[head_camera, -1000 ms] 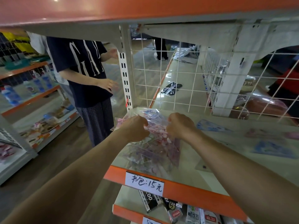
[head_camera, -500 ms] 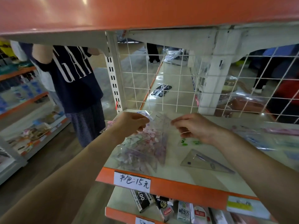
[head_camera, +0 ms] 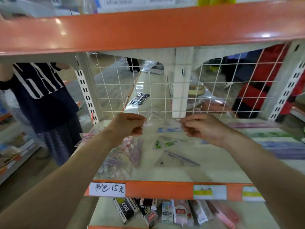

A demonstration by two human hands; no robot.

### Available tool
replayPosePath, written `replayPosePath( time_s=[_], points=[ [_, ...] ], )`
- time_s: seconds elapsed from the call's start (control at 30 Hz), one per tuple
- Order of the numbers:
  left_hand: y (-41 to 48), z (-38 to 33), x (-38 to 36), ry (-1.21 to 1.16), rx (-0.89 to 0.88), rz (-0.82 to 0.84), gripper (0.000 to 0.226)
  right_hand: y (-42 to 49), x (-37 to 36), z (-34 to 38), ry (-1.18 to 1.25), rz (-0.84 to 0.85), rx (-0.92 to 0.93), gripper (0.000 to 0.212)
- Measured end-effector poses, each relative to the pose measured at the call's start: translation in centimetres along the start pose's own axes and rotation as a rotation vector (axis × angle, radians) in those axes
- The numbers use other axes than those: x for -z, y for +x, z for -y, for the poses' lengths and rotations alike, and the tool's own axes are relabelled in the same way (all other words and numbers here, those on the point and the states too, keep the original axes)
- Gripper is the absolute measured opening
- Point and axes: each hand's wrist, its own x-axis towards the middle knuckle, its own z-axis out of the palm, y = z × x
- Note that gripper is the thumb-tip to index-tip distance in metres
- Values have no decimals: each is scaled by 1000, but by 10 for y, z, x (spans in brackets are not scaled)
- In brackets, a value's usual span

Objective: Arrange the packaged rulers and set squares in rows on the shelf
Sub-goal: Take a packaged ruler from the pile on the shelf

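Note:
A clear packaged set square is held up above the cream shelf between both hands. My left hand pinches its left edge and my right hand pinches its right edge. Below my left wrist lies a pile of pink and purple packaged set squares. A green-printed set square and a clear set square lie flat mid-shelf. Long packaged rulers lie in rows at the right.
A white wire grid backs the shelf, with an orange shelf edge overhead. A person in a dark printed shirt stands at the left. The shelf below holds several small packages.
Both hands have lifted away from the pink pile and now hold one clear set square up between them. The view has shifted right and up, showing more of the shelf.

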Motion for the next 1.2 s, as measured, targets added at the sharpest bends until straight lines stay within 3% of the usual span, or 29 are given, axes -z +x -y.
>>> replayPosePath(
  time_s=[0.1, 0.2, 0.3, 0.57, 0.8, 1.2],
  points=[
    [0, -3, -11, 3, 5, 10, 14, -11, 15, 0, 13, -20, 12, 30],
    [-3, -7, -26, 0, 10, 29, 13, -22, 26, -1, -25, -41, 26, 25],
    [-9, -2, -39, 77, 21, 63, 11, -35, 31, -8, -248, -55, 55, 19],
    [-28, 16, -55, 349, 55, 132, 13, -45, 27, -46, -732, -12, 118, 31],
    [-33, 33, -53, 675, 48, 162, 18, -45, 5, -56, -1009, 54, 82, 33],
    [-30, 40, -65, 1040, 36, 189, 21, -39, -2, -59, -1213, 110, 59, 22]
  ],
)
